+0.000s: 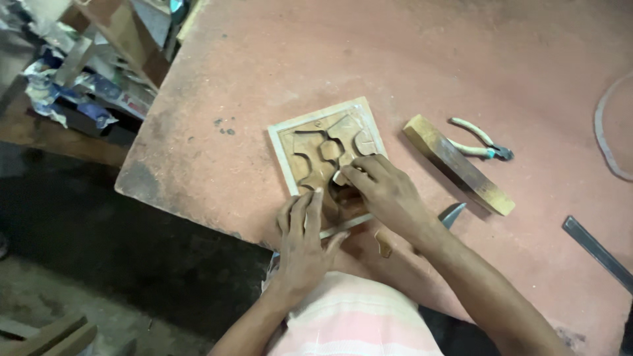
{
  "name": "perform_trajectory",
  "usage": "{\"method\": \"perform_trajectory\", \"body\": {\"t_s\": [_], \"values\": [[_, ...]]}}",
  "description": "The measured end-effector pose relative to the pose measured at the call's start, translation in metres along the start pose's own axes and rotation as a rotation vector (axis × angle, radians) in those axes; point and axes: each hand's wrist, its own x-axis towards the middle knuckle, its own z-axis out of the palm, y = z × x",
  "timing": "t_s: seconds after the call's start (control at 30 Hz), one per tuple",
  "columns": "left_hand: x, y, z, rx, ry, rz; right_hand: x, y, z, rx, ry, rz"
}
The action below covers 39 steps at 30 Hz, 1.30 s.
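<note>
Centrally on the reddish counter (264, 72) lies a square wooden panel (328, 158) with a pale frame and curved cut-out pieces fitted inside it, set a little askew near the counter's front edge. The person's left hand (304, 240) lies flat on the panel's near corner, fingers stretched out together and pressing down, gripping nothing. The right hand (388, 193) rests on the panel's lower right part, fingers curled, with the fingertips (349, 175) pinching a small pale piece (339, 178) against the carved pattern. Just beside the right wrist, a small loose wooden piece (383, 242) sits on the counter, and a metal blade tip (453, 214) shows behind the forearm.

To the right of the panel, a rectangular wooden block (459, 165) lies diagonally, and a pair of pliers (478, 140) with pale handles lies just beyond it. A flat dark metal bar (597, 252) lies near the right edge, well apart from the panel.

Beyond the counter's left edge, the dark floor (99, 217) drops away, with scrap wood and crumpled paper (72, 79) piled at the upper left. The person's pink-and-white striped cloth (356, 316) shows at the bottom.
</note>
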Motion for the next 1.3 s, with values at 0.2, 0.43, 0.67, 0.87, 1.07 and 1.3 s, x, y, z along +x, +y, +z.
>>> {"method": "perform_trajectory", "body": {"t_s": [0.2,0.43,0.67,0.87,1.07,1.3], "values": [[0.024,-0.021,0.011,-0.071,0.124,0.035,0.011,-0.002,-0.008,-0.071,-0.169,-0.113],[0.045,-0.032,0.026,-0.056,0.109,0.118,0.022,0.004,-0.008,-0.057,-0.230,-0.168],[0.047,-0.030,0.032,0.025,0.103,0.077,0.025,0.009,0.001,-0.014,-0.355,-0.035],[0.051,-0.026,0.024,0.071,0.135,0.216,-0.046,0.031,-0.036,0.098,0.108,0.616],[0.061,-0.021,0.022,0.117,0.140,0.195,-0.121,0.093,-0.064,-0.369,-0.239,0.915],[0.064,-0.019,0.002,0.106,0.132,0.190,-0.135,0.026,-0.086,0.388,0.317,0.861]]}}
